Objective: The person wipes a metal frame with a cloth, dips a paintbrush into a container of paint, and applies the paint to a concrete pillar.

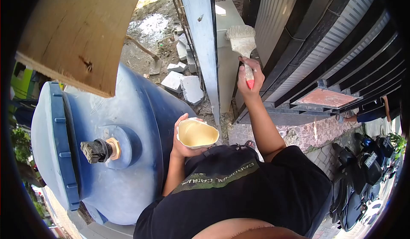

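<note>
My right hand [252, 74] is wrapped round the handle of a wide paintbrush [242, 45], held bristles up. The brush is coated in whitish paint, and the end of its handle is red. Just beyond the bristles stands a pale grey-green wall [228, 61]. Close to my chest, my left hand [179, 148] grips a cut-off plastic container [197, 134] with an uneven rim and a cream-coloured inside. Most of the left fingers are hidden behind the container.
A large blue water tank [124, 110] fills the left side, with a wooden board [81, 29] above it. A pale post [203, 46] rises ahead, near broken white blocks [191, 89]. Black metal framework [324, 81] lines the right; motorcycles [358, 166] and a person [376, 108] are beyond.
</note>
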A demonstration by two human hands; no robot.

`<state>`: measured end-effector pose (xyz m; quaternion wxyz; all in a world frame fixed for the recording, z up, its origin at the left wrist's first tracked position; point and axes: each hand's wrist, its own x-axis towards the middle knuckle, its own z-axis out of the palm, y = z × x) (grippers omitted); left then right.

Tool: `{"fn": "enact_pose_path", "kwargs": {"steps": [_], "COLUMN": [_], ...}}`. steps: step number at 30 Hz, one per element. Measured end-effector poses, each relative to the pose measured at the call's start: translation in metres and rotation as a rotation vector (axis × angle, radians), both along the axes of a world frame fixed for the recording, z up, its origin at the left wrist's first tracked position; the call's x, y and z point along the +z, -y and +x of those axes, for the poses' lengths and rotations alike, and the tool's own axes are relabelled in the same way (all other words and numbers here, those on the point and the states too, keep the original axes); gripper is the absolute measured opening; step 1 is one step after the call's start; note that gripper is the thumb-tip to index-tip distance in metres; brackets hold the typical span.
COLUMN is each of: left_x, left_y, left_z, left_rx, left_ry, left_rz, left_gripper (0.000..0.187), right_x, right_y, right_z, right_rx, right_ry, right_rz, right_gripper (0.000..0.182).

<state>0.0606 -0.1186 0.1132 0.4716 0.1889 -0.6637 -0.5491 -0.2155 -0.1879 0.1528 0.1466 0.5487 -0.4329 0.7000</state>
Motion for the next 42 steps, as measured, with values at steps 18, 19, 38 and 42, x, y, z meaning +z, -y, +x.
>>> {"fn": "enact_pose_path", "kwargs": {"steps": [18, 19, 38, 42], "left_x": [-0.001, -0.002, 0.001, 0.003], "left_y": [-0.005, -0.005, -0.007, -0.004], "left_z": [0.003, 0.005, -0.014, -0.018], "left_rx": [0.009, 0.018, -0.016, -0.017], "left_ry": [-0.076, -0.068, -0.070, -0.114], "left_rz": [-0.022, -0.030, -0.027, 0.031], "left_gripper": [0.116, 0.115, 0.116, 0.114], "right_x": [-0.048, -0.044, 0.145, 0.135], "right_y": [-0.019, -0.022, 0.049, -0.017], "right_z": [0.011, 0.012, -0.007, 0.008], "right_rx": [0.073, 0.089, -0.091, -0.037], "right_ry": [0.024, 0.039, 0.186, 0.227], "right_rz": [0.136, 0.158, 0.526, 0.515], "right_gripper": [0.023, 0.022, 0.027, 0.019]}}
